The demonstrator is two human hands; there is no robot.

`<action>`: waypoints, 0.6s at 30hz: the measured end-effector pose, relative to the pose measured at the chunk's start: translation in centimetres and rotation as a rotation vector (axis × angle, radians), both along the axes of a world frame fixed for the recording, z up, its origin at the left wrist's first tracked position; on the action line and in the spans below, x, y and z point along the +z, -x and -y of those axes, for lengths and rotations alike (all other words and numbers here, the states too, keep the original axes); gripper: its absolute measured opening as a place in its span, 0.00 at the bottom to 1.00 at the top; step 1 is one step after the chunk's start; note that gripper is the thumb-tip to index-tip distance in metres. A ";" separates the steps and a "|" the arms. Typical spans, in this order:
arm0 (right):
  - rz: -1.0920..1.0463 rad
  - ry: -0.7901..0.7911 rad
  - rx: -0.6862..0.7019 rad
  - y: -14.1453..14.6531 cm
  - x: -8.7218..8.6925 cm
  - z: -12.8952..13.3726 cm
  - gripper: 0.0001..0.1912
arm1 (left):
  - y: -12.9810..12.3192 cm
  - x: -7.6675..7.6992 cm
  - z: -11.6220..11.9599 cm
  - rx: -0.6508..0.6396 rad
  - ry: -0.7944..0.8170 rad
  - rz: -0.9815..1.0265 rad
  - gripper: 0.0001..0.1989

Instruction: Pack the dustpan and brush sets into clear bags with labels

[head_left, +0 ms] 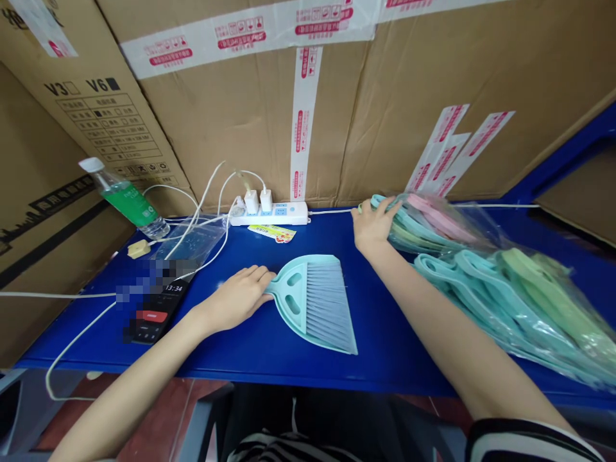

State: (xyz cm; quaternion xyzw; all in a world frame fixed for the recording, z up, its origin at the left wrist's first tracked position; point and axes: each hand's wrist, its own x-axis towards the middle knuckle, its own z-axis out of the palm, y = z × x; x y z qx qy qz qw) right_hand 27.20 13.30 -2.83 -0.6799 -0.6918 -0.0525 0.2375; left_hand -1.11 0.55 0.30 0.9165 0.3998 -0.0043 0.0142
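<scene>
A light-blue hand brush (330,301) is nested in a matching dustpan (291,321), lying flat on the blue table. My left hand (243,295) is closed around their handle end at the left side. At the back right, my right hand (376,221) has its fingers curled over the handle end of a plastic-bagged bundle of dustpan and brush sets (428,221) in blue, green and pink. The right fingertips are partly hidden among the handles. Nearer me lies a second bagged bundle of blue and green sets (500,289), beside my right forearm.
A white power strip (293,213) with chargers and loose cables stands against the cardboard boxes (250,115). At left are a phone (161,308), a tilted bottle with a green label (128,202) and a clear plastic bag (192,240). The table's front edge (308,382) runs before my lap.
</scene>
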 end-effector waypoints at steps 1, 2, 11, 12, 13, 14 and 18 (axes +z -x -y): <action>0.003 -0.005 0.005 0.1 0.5 0.4 0.20 | -0.1 -0.1 0.0 -0.004 -0.013 0.006 0.11; 0.011 -0.011 0.017 0.3 1.1 1.0 0.20 | -0.1 -0.2 -0.1 -0.007 -0.030 0.012 0.11; 0.013 0.117 0.841 3.6 4.3 13.9 0.10 | -1.4 0.8 -0.1 0.006 -0.188 -0.012 0.14; 0.019 0.115 0.834 3.8 3.9 14.6 0.10 | -1.7 0.9 -0.2 0.003 -0.195 -0.022 0.14; 0.009 0.129 0.819 4.0 3.4 14.9 0.09 | -2.0 1.0 -0.2 0.002 -0.199 -0.031 0.14; -0.013 0.143 0.793 4.1 3.0 15.0 0.09 | -2.3 1.1 -0.3 0.000 -0.200 -0.038 0.14; -0.123 0.177 0.734 4.1 2.2 14.1 0.12 | -3.3 1.5 -0.7 -0.034 -0.196 -0.011 0.13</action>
